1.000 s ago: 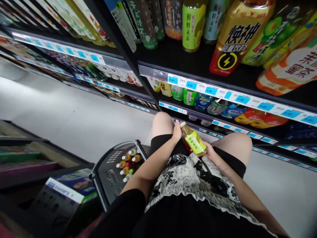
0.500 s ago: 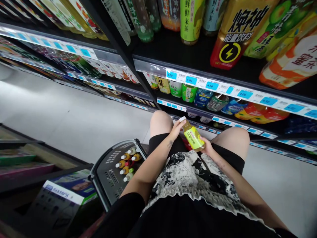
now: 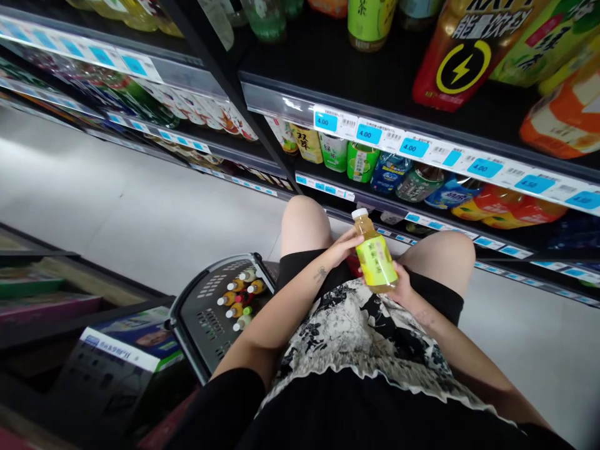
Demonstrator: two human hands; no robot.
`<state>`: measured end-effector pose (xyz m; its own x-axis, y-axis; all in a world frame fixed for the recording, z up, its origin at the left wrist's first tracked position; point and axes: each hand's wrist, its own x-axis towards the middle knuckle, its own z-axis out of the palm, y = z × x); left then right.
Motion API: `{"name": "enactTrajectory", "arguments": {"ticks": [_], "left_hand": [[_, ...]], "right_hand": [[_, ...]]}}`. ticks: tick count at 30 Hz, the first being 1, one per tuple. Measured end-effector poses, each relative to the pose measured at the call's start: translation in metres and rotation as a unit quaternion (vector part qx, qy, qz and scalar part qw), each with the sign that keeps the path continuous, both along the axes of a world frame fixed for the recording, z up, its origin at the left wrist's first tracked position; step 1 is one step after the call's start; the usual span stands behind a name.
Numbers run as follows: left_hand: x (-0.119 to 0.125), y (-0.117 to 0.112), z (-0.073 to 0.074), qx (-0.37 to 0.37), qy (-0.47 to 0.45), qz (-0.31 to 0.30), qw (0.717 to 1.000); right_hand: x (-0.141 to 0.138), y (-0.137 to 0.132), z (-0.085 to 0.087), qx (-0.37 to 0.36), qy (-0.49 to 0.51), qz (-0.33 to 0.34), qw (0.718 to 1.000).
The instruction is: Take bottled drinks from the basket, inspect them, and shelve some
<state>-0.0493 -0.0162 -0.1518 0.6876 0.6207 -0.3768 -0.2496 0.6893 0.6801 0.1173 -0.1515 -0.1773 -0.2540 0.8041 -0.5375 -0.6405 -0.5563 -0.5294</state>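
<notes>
A drink bottle (image 3: 375, 261) with a yellow-green label and white cap is held between my two hands above my lap, its cap tilted toward the shelf. My left hand (image 3: 345, 246) grips its upper left side, the thumb at the label's edge and the other fingers partly behind the bottle. Around the lower right side, near the base, my right hand (image 3: 401, 285) is closed; some of its fingers are hidden behind the bottle. A similar yellow-green bottle (image 3: 370, 25) stands on the upper shelf ahead.
Left of my legs is a grey shopping basket (image 3: 206, 322) holding several bottles (image 3: 241, 300). Drink shelves with a price-tag rail (image 3: 370, 132) run across the front, close to my knees. A large box (image 3: 126, 350) stands at the lower left beside the basket.
The bottle has come up slightly and nearer the camera, and stands more upright. My left hand has shifted from its cap to its side. The view has tilted down a little.
</notes>
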Motion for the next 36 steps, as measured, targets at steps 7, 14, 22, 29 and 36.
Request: {"name": "enactTrajectory", "arguments": {"ticks": [7, 14, 22, 29, 36], "left_hand": [[0.019, -0.004, -0.005, -0.054, 0.113, 0.035, 0.991], [0.026, 0.003, -0.002, -0.056, 0.090, 0.130, 0.986], [0.029, 0.010, 0.008, -0.034, -0.035, 0.059, 0.997], [0.038, 0.011, 0.004, -0.029, -0.042, 0.068, 0.996], [0.042, 0.012, 0.005, -0.034, -0.043, 0.064, 0.996]], "right_hand": [[-0.010, 0.007, -0.001, 0.175, -0.550, -0.028, 0.816], [0.011, 0.021, -0.013, 0.083, -0.229, -0.095, 0.965], [0.004, 0.008, -0.041, -0.023, -0.101, 0.020, 0.994], [0.007, 0.014, -0.028, -0.018, -0.127, -0.051, 0.990], [0.005, 0.012, -0.030, -0.032, -0.125, -0.097, 0.987]]}}
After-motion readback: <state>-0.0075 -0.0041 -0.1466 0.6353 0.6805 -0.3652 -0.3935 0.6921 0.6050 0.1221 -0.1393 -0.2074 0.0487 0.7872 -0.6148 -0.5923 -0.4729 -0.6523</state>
